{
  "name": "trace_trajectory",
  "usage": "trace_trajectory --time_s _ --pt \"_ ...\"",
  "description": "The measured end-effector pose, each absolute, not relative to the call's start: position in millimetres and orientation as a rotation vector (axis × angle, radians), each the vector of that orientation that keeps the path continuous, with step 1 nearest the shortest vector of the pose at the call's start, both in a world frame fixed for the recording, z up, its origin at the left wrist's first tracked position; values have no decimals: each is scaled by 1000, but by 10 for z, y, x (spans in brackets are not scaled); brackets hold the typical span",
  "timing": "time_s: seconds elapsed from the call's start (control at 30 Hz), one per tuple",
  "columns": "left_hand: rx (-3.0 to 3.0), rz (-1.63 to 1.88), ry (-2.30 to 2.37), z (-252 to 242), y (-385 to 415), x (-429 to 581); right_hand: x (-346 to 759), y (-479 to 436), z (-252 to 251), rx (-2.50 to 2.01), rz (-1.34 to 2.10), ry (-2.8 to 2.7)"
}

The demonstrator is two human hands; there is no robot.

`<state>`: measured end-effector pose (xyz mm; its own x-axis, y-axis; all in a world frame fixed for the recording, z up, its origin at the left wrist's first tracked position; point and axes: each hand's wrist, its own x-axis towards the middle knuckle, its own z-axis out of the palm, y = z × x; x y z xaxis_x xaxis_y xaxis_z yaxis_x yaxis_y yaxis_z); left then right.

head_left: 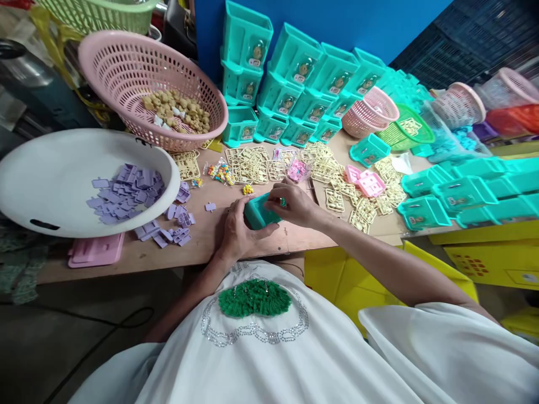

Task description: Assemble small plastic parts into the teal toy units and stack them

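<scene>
My left hand (238,233) is wrapped round a small teal plastic box (257,213) at the front edge of the wooden table (202,247). My right hand (295,203) presses on the top right of the same box, fingers pinched at its rim. What the fingertips pinch is too small to make out. Cream plastic part frames (248,165) lie just beyond the hands. A few small coloured bits (221,173) and a pink piece (297,170) lie among them.
A white basin (50,179) with purple pieces sits at the left, more purple pieces (174,221) spilled beside it. A pink basket (126,67) of tan figures stands behind. Stacked teal boxes (290,84) fill the back and right (463,193). Yellow crates (357,280) sit below.
</scene>
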<state>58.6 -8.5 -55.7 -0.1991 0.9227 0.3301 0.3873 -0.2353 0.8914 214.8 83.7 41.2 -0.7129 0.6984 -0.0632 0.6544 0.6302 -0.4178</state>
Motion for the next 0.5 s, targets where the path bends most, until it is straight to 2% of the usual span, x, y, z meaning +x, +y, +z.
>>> trace_trajectory --time_s 0.5 --pt "1616 1514 1527 -607 -62 600 2064 807 475 -1280 575 -2801"
